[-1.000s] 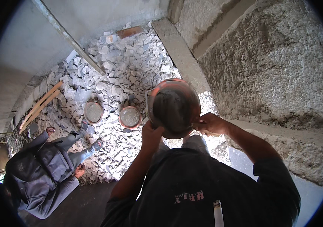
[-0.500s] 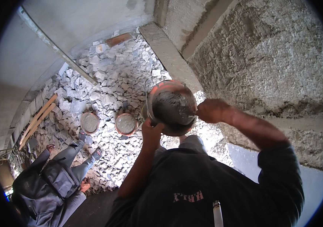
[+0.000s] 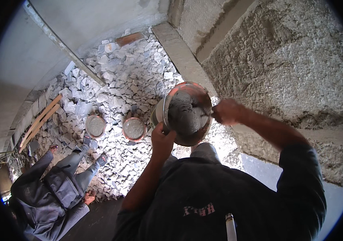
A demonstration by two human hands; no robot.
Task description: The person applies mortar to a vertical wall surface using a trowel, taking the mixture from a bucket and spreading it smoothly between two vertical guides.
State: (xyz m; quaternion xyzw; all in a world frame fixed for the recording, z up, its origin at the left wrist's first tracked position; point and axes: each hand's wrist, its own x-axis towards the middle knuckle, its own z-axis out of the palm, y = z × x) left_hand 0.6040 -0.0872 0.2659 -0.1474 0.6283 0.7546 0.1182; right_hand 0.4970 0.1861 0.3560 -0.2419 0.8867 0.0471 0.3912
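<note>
A round bucket [image 3: 160, 114] with an orange-red rim stands before me, tilted, with wet grey mortar [image 3: 185, 114] inside. My left hand [image 3: 163, 141] is closed on its near left rim, by the thin wire handle. At the right rim, my right hand [image 3: 228, 111] is closed round what looks like a trowel's handle. Its blade reaches into the mortar, but motion and mortar hide its shape.
Broken stone covers the floor [image 3: 119, 86]. Two mortar-filled round pans [image 3: 134, 129] sit left of the bucket. A person [image 3: 55, 188] is at lower left, near wooden strips [image 3: 39, 122]. A rough plastered wall [image 3: 284, 72] rises at right; a long bar [image 3: 65, 46] leans at upper left.
My right hand has moved slightly up and right at the bucket's rim, and the mortar has been shifted. The bucket leans a little differently. My left hand keeps its hold.
</note>
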